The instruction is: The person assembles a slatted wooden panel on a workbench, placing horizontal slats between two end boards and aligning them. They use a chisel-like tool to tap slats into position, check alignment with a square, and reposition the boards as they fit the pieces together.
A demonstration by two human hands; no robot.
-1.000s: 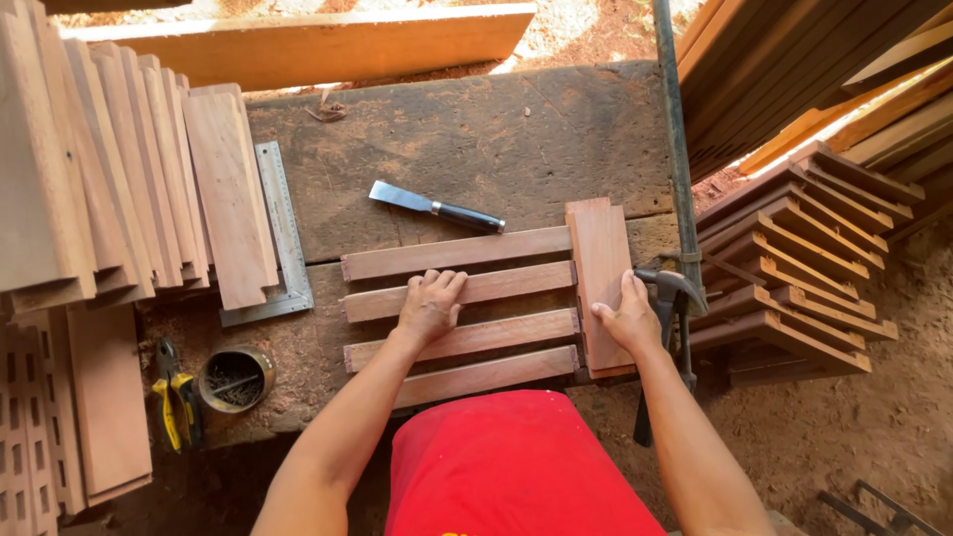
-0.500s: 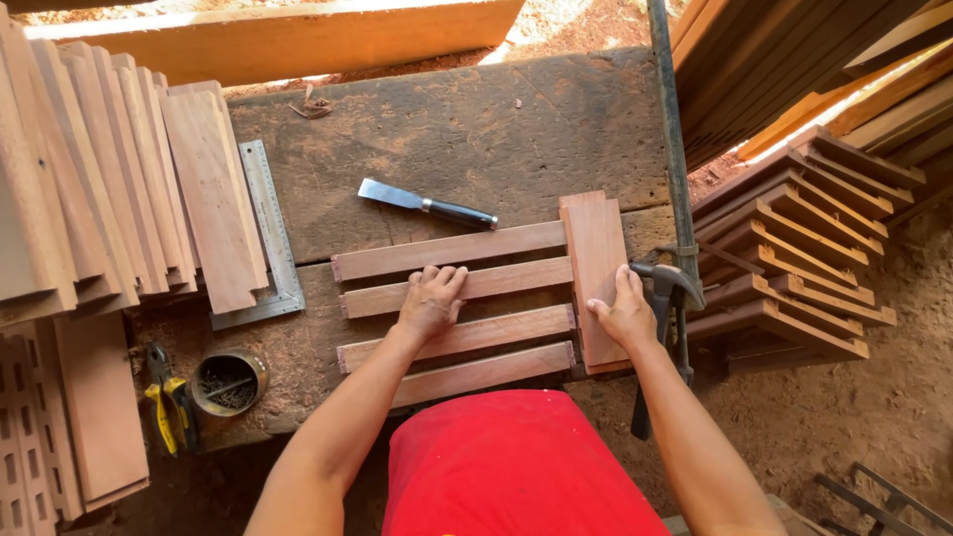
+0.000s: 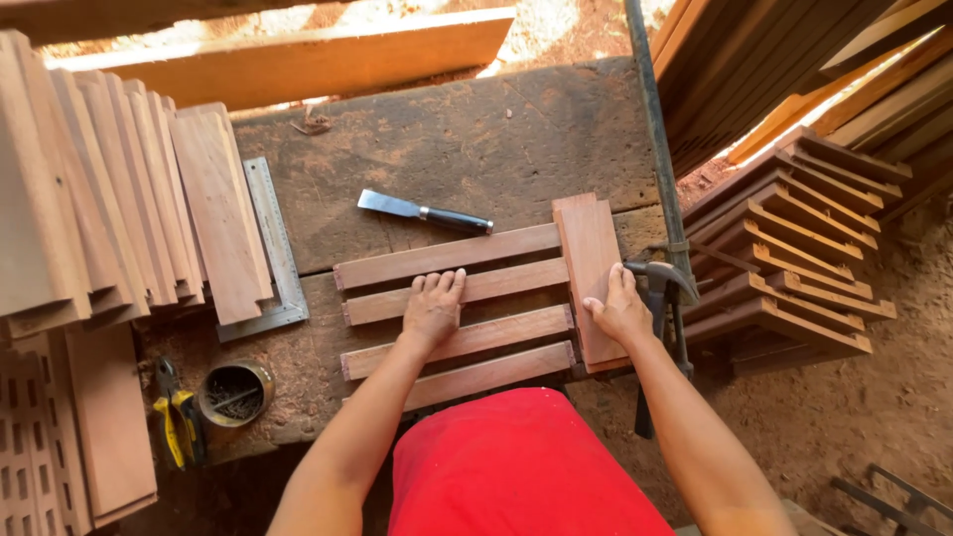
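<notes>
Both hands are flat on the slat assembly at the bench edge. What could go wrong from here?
1. The slats seem loose, pinned only by the left hand, while the right hand presses the upright end board; they may skew.
2. The claw hammer hangs at the bench edge beside that hand and could be knocked off.
3. The chisel lies bare just beyond the slats, likely a cut risk when reaching.

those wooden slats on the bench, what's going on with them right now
A person in a red top leans over a worn workbench. Four wooden slats lie side by side, their right ends meeting a wider crosswise board. The left hand presses flat on the middle slats; the right hand rests on the board's edge, beside a hammer. A chisel lies just beyond the slats, with a metal square, a tin of nails and stacked boards to the left.
</notes>
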